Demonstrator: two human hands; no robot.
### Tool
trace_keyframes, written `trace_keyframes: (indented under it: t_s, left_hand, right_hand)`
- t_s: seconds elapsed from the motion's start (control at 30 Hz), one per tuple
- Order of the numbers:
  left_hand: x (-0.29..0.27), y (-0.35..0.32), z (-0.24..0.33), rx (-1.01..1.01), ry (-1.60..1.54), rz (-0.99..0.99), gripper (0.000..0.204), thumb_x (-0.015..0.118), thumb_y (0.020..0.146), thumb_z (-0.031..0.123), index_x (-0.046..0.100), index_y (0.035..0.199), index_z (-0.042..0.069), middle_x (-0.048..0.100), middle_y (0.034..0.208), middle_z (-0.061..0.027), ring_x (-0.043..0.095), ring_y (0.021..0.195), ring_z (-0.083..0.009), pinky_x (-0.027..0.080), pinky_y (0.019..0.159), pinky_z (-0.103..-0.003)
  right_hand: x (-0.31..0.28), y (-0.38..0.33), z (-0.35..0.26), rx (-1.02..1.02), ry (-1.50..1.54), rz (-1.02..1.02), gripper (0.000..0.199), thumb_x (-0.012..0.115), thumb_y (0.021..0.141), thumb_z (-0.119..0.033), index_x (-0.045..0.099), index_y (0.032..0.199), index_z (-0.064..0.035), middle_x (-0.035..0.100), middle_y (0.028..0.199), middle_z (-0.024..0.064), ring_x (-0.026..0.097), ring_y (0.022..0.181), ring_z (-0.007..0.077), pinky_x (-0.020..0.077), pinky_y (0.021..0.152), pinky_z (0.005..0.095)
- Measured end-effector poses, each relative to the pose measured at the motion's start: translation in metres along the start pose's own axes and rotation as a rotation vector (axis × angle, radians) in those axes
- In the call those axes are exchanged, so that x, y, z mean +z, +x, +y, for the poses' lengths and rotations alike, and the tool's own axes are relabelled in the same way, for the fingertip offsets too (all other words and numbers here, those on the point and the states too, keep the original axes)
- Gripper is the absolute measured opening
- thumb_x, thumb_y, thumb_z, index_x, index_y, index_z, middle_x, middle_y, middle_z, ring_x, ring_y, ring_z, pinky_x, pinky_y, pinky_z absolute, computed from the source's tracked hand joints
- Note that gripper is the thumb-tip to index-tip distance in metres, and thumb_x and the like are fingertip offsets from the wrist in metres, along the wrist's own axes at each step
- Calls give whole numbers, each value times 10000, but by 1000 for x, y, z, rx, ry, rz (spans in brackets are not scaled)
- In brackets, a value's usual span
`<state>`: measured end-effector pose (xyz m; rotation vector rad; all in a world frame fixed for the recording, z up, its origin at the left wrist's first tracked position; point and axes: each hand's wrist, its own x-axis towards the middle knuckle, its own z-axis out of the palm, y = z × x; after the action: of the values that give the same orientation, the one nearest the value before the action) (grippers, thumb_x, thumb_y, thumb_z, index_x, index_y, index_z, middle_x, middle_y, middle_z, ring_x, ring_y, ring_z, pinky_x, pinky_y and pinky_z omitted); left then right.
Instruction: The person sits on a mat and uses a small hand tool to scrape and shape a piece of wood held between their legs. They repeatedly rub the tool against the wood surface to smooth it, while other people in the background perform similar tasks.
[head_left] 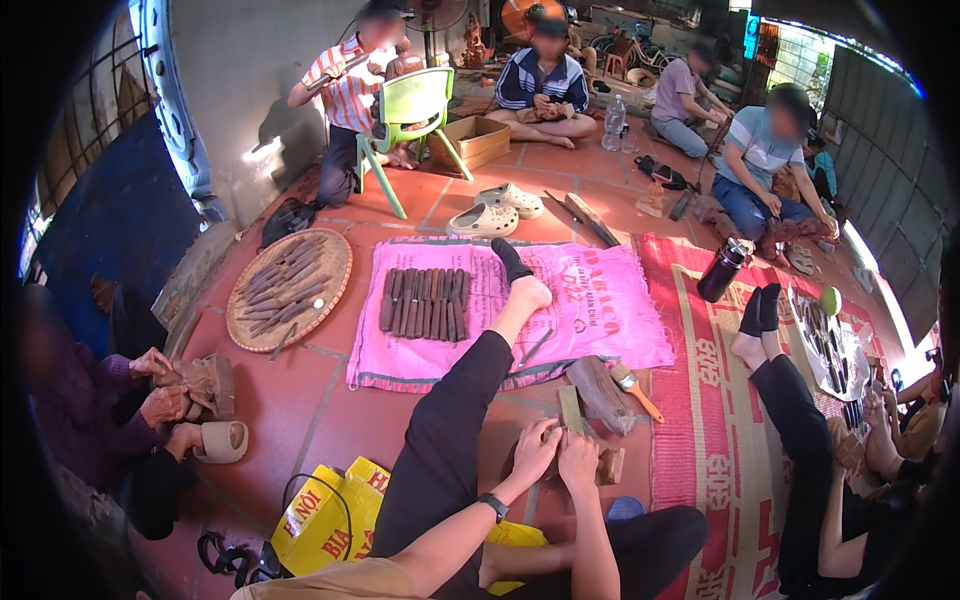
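My left hand (537, 449) and my right hand (578, 461) are close together between my legs, both with curled fingers. What they grip is mostly hidden and too small to name. Just beyond them a flat greenish bar (570, 409) stands out above the floor; I cannot tell whether my fingers touch it. A brown wooden block (610, 465) shows right beside my right hand. Farther off lie a clear plastic bag (600, 394) and a brush (636, 391) with an orange handle.
Rows of carving tools (425, 304) lie on a pink sack (600, 320). More tools fill a round woven tray (335, 290). Yellow cardboard (320, 525) is left of my leg. A black flask (722, 270) stands on the red mat (700, 430). Several people sit around, working with their hands.
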<state>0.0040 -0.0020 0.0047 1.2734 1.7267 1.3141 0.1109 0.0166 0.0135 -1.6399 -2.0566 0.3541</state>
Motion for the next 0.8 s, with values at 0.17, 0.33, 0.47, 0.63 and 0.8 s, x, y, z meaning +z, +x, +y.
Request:
trace_keyframes:
  t_s: [0.17,0.33,0.47,0.63,0.8]
  left_hand:
    - [0,-3,-1,6,56,51,286,564,953,268,685,1091,49,632,1229,-159,564,1156,-357,435,1003,-431]
    - [1,0,2,-37,35,42,335,501,986,302,685,1076,37,638,1208,-170,571,1140,-363,436,999,-432]
    - [4,1,-3,-29,49,44,379,449,1010,322,685,1070,31,639,1207,-164,569,1137,-365,434,998,-438]
    - [4,-1,-5,-6,60,68,386,436,1016,320,688,1063,31,648,1190,-160,570,1131,-363,434,996,-440]
    - [8,1,-4,-13,46,49,370,446,1011,304,692,1054,31,654,1175,-161,573,1125,-359,434,991,-432]
  right_hand:
    - [-14,-4,-9,-103,-78,60,256,573,943,-232,712,885,-24,710,891,155,637,860,357,469,767,483]
    - [-39,-6,-28,-99,-21,68,293,564,954,-240,708,877,3,705,898,189,636,923,375,469,838,511]
    - [-15,-2,-15,31,-94,-27,278,566,945,-243,724,894,-21,712,900,151,628,930,337,458,822,475]
    - [-27,-5,-23,-84,-65,39,298,559,949,-229,715,859,9,703,905,186,631,934,373,462,852,495]
    - [-16,1,-12,-64,-112,33,297,570,937,-232,727,832,-3,706,907,165,631,918,343,455,810,468]
